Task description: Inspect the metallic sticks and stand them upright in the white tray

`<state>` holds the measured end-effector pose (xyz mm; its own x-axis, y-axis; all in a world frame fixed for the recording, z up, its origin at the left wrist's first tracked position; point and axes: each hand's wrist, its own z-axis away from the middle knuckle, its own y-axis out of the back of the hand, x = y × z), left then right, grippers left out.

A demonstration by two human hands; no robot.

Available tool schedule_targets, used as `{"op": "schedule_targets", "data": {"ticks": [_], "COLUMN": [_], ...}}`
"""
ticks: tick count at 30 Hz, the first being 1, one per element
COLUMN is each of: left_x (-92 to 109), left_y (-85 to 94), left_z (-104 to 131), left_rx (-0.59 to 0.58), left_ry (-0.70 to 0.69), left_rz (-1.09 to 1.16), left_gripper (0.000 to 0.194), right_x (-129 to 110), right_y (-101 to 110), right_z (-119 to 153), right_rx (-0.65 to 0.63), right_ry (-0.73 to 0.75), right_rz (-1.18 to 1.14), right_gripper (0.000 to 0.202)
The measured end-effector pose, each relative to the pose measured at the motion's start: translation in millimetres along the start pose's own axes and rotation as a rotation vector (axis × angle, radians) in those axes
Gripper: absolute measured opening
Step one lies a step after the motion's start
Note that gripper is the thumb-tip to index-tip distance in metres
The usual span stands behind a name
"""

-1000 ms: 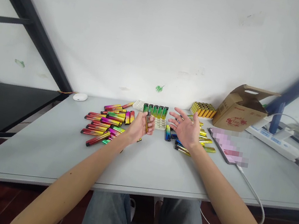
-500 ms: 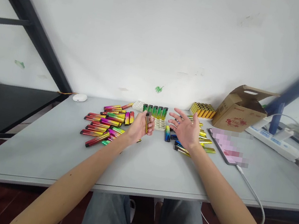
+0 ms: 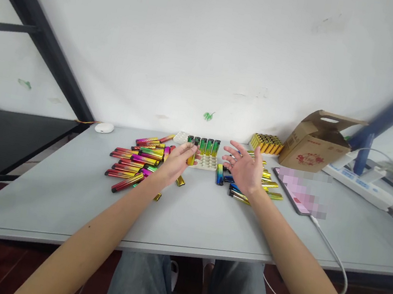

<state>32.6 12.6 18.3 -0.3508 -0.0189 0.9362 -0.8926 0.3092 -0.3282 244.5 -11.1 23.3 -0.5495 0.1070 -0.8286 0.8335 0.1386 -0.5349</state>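
Observation:
My left hand (image 3: pixel 174 163) is closed on a shiny yellow lighter (image 3: pixel 192 156), held upright with its dark end up, at the left side of a white tray (image 3: pixel 208 166) with rows of holes. Several green-and-yellow lighters (image 3: pixel 209 147) stand in a row at the tray's back. My right hand (image 3: pixel 245 171) is open, palm up and fingers spread, holding nothing. Beside it lie blue-and-yellow lighters, one (image 3: pixel 219 174) close to the tray's right edge; others are partly hidden behind the hand. Red, pink and green lighters (image 3: pixel 132 166) form a loose pile left of my left hand.
At the back right, a full tray of yellow lighters (image 3: pixel 267 144) stands beside an open cardboard box (image 3: pixel 314 147). A phone (image 3: pixel 295 192) on a charging cable and a power strip (image 3: pixel 360 187) lie further right. A white earphone case (image 3: pixel 104 128) sits at the back left.
My left hand has moved slightly up and left with its lighter, now nearer the row in the tray. Loose lighters below that hand show more. My right hand has hardly moved.

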Motion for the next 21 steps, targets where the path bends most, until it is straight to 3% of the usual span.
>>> {"op": "schedule_targets", "data": {"ticks": [5, 9, 14, 21], "left_x": [-2.6, -7.3, -9.9, -12.5], "left_y": [11.0, 23.8, 38.9, 41.7], "left_z": [-12.2, -24.6, -31.7, -32.7], "left_rx": [0.127, 0.245, 0.269, 0.237], "left_ry": [-0.107, -0.204, -0.292, -0.330], "left_rz": [-0.290, -0.396, -0.546, -0.515], "left_gripper": [0.032, 0.034, 0.030, 0.028], "right_x": [-0.2, -0.8, -1.0, -1.5], "right_y": [-0.7, -0.8, 0.3, -0.9], "right_z": [-0.2, -0.6, -0.7, 0.1], "right_rx": [0.001, 0.005, 0.003, 0.001], "right_ry": [-0.007, -0.018, -0.012, -0.021], "right_rz": [0.017, 0.041, 0.067, 0.127], "right_gripper": [0.061, 0.059, 0.059, 0.062]}}
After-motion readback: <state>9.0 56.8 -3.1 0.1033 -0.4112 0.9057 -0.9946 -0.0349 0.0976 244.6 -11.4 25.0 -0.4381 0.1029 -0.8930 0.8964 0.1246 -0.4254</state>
